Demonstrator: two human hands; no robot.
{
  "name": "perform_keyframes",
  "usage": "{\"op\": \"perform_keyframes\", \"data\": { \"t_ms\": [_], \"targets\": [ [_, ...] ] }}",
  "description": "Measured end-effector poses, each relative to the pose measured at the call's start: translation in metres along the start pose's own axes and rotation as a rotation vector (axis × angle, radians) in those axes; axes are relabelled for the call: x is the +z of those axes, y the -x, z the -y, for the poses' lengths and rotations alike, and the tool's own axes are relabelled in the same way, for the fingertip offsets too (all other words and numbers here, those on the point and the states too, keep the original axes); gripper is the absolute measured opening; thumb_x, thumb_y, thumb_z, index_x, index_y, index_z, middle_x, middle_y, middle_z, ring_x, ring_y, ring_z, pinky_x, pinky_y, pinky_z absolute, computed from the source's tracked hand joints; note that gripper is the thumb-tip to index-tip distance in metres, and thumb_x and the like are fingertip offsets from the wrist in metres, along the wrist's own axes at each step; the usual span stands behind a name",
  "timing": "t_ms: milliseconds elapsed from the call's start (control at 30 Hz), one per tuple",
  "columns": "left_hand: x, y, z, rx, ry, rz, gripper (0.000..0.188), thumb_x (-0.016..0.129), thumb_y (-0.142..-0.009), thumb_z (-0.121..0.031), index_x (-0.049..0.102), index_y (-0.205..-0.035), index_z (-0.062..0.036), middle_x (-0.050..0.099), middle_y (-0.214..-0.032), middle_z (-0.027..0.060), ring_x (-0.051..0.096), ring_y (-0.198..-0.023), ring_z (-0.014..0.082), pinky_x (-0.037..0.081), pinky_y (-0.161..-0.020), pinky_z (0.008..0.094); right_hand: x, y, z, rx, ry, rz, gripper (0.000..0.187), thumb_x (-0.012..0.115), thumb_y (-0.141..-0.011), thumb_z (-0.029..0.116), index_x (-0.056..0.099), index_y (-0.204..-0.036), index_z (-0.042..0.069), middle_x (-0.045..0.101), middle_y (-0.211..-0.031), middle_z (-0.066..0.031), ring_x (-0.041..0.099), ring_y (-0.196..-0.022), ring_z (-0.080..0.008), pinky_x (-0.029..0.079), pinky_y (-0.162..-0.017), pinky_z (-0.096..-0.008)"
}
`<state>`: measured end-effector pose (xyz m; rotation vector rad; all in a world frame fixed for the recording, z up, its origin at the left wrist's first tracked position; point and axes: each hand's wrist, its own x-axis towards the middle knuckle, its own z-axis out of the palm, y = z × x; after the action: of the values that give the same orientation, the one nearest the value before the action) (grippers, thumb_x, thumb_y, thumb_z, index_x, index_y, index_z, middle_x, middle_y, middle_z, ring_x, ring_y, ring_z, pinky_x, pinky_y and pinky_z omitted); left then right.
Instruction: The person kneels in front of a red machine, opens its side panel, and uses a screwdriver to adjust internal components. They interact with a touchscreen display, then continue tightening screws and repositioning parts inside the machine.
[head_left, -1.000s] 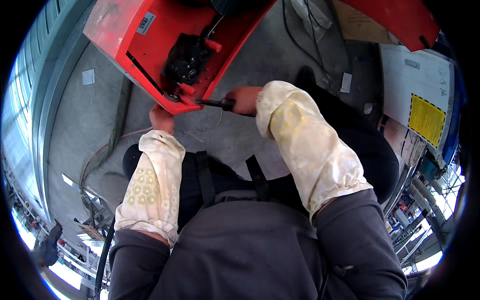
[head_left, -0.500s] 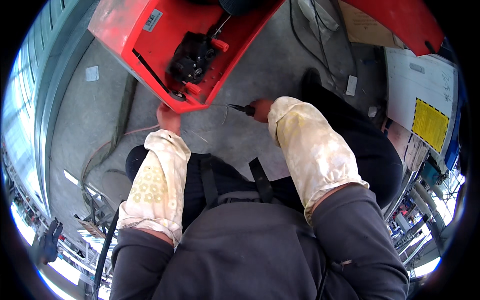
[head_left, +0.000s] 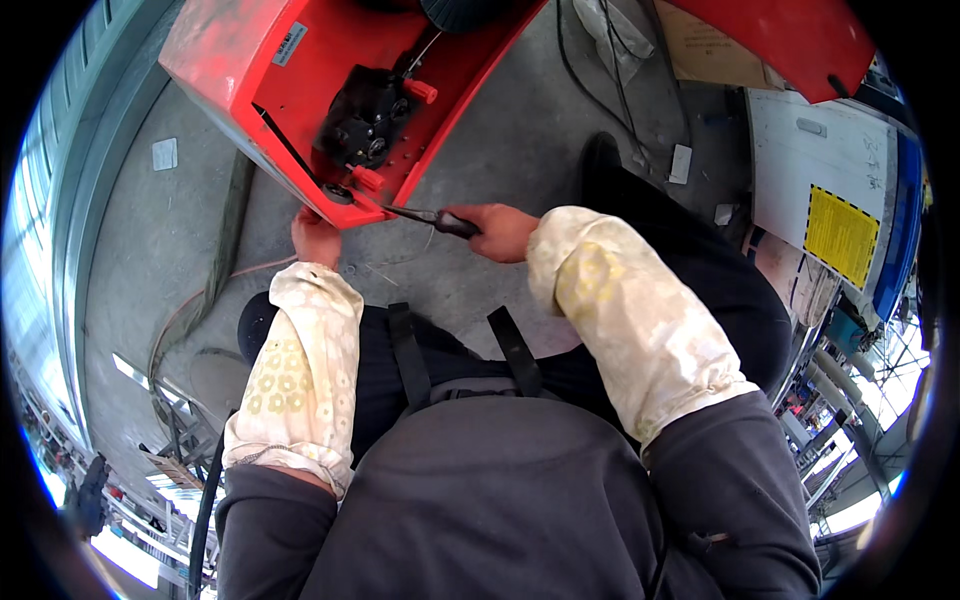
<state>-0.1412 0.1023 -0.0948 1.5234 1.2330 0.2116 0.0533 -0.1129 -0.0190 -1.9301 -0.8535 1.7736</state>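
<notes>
Now the right hand [head_left: 497, 230], clenched on a dark-handled screwdriver [head_left: 432, 217], has its tip back at the red metal machine housing [head_left: 300, 90] after pulling clear half a second ago. Left hand [head_left: 315, 238] steadies the housing's lower edge; its grip is hidden, cannot tell.

I see a workshop or industrial floor. Bare concrete floor [head_left: 520, 150], an opened red machine [head_left: 300, 60] far left, loose cables [head_left: 600, 70] far, metal racking [head_left: 840, 440] near right.

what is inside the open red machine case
A black mechanism with red knobs and a thin wire sits on the red case. The right hand points a dark-handled tool at its edge. Deeper parts are hidden.
</notes>
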Motion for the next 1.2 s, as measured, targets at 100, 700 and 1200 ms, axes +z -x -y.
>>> {"op": "perform_keyframes", "data": {
  "t_ms": [100,700,1200],
  "targets": [
    [-0.002,-0.006,0.013,0.058,-0.024,0.000,0.016,0.065,-0.086,-0.007,0.070,-0.101,-0.0008,0.071,-0.090,0.0036,0.062,-0.082,0.0092,0.049,-0.074,0.0268,0.025,-0.022,0.001,-0.173,0.013,-0.210,0.066,0.050,-0.075,0.002,0.045,-0.140,0.008,0.061,-0.113,-0.0236,0.062,-0.099,-0.0377,0.049,-0.088,-0.0421],
    [-0.001,-0.005,0.010,0.052,0.073,-0.007,0.015,0.068,-0.085,-0.010,0.070,-0.098,-0.0014,0.070,-0.089,0.0017,0.060,-0.081,0.0079,0.048,-0.073,0.0257,0.041,-0.044,0.025,-0.073,0.168,-0.415,0.072,0.051,-0.072,-0.002,0.043,-0.143,0.010,0.054,-0.128,-0.0192,0.052,-0.118,-0.0377,0.045,-0.099,-0.0443],
    [-0.002,-0.008,0.018,0.059,0.168,0.037,0.016,0.068,-0.086,-0.010,0.069,-0.101,-0.0031,0.069,-0.091,0.0004,0.060,-0.083,0.0076,0.048,-0.075,0.0250,0.049,-0.061,0.012,-0.150,0.121,-0.449,0.072,0.052,-0.070,-0.003,0.045,-0.140,0.010,0.056,-0.126,-0.0202,0.054,-0.116,-0.0390,0.046,-0.097,-0.0443]
  ]
}}
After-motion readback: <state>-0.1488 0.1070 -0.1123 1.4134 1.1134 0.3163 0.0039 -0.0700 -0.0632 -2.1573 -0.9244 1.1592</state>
